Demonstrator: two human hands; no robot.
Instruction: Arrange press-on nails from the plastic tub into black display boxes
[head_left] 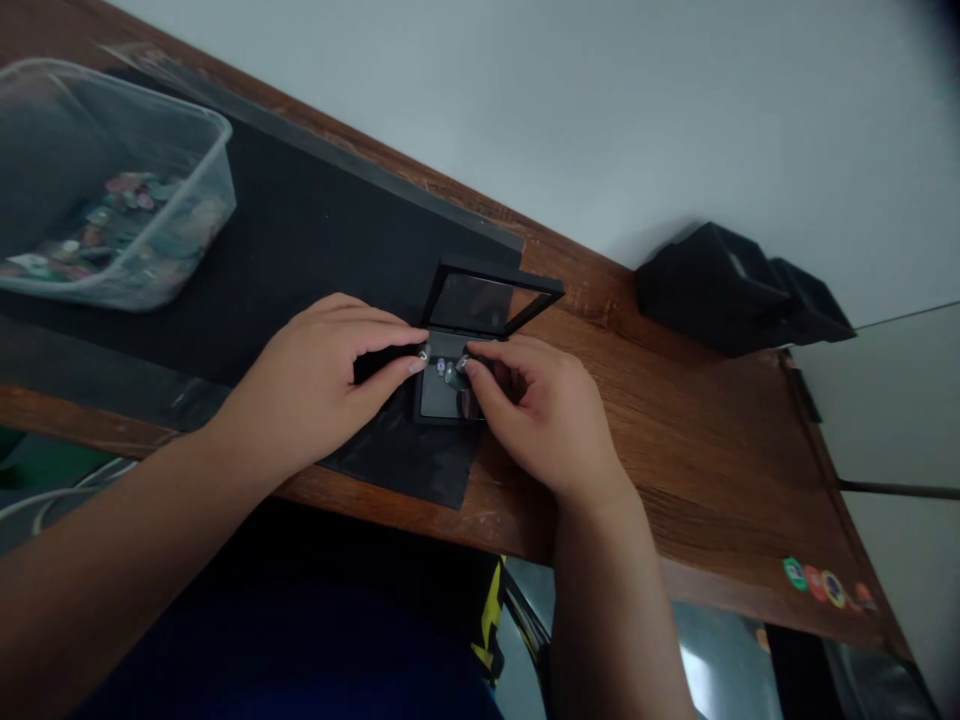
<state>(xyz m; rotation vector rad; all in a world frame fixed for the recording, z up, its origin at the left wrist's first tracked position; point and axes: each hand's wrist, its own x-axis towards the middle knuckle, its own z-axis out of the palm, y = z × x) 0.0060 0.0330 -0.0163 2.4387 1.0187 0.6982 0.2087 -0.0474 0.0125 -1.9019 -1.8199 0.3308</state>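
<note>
A small black display box [442,395] stands hinged open on the black mat [300,230], its clear-windowed lid [484,303] tilted up behind. My left hand [315,385] rests against the box's left side, thumb and forefinger pinched at its upper left corner. My right hand [547,415] is curled at the box's right side, fingertips pinched on a small shiny piece [452,375] lying in the box. What the piece is, I cannot make out.
A clear plastic tub [199,215] with several small coloured round pieces stands at the far left. Black empty boxes [739,290] are stacked against the wall at the right. Coloured stickers [821,583] dot the wooden table's [712,450] near right edge.
</note>
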